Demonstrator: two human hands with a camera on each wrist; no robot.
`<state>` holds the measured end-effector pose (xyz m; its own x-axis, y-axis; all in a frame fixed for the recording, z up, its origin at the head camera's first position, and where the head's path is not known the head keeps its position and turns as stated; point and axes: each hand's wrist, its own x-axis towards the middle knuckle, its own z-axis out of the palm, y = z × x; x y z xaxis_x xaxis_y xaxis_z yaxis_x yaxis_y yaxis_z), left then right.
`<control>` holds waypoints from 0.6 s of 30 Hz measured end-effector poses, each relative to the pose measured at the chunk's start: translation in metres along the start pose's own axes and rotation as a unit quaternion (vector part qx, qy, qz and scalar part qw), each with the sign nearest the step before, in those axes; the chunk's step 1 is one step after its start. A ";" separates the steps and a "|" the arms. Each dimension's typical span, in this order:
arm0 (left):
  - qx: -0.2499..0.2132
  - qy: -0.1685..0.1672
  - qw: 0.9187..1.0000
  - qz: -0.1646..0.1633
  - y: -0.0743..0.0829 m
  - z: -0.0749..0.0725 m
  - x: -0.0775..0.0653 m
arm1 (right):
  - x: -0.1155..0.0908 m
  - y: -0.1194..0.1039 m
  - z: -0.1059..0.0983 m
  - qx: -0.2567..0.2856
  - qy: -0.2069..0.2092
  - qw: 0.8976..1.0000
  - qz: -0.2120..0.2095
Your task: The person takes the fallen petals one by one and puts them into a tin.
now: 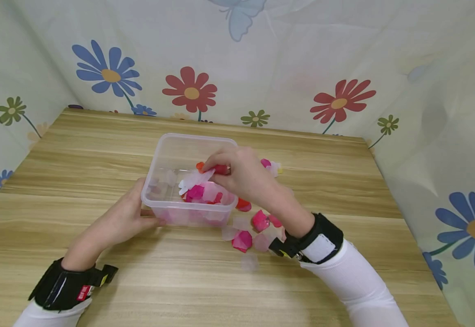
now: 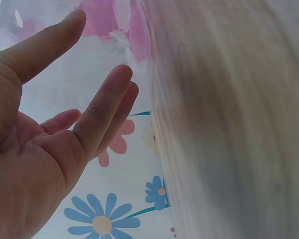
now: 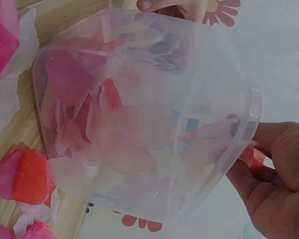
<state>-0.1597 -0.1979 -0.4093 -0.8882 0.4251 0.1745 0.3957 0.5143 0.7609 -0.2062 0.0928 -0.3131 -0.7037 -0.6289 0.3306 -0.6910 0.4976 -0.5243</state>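
Box [image 1: 180, 145]: clear plastic, rounded corners, thin lipped rim, standing upright on the wood-grain table [image 1: 172, 281]. Petals [image 1: 196, 192] lie heaped inside, mostly toward its near side: thin, papery, creased, in hot pink, pale pink, white and orange-red. The walls blur their colours.

Loose petals [image 1: 259, 221], same colours, are scattered on the table at the box's right and near-right; some overlap.

Right hand [image 1: 247, 175]: thumb and fingers pinch red and whitish petals over the box opening. Left hand [image 1: 125, 215]: beside the box's left wall, thumb and fingers apart and fairly straight; firm contact cannot be told.

Counts: box, 1; hands, 2; black wrist straps [image 1: 321, 238], 2, one per wrist. Petals: many, overlapping, no reliable total. Curtain [image 1: 286, 68], head view: large red flowers, 2; large blue flowers, 2; pale blue butterfly [image 1: 241, 18], 1, cut by the upper edge.
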 end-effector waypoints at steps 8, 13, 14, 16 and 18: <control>-0.003 -0.003 1.000 0.002 0.001 0.000 -0.001 | 0.000 0.000 0.001 -0.011 -0.033 0.999 0.018; -0.006 -0.007 1.000 0.001 0.000 0.000 0.000 | -0.001 0.001 0.000 -0.012 -0.032 0.999 0.017; -0.006 -0.008 1.000 0.000 0.000 0.000 0.000 | -0.001 0.001 0.000 -0.012 -0.031 0.999 0.016; -0.007 -0.009 1.000 -0.001 0.000 0.000 0.000 | -0.001 0.001 0.000 -0.011 -0.030 0.999 0.014; -0.009 -0.009 1.000 -0.001 0.000 0.000 0.000 | -0.001 0.002 0.000 -0.012 -0.029 0.999 0.012</control>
<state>-0.1596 -0.1980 -0.4097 -0.8845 0.4374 0.1622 0.3896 0.5013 0.7726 -0.2067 0.0949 -0.3143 -0.7094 -0.6505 0.2713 -0.6785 0.5260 -0.5129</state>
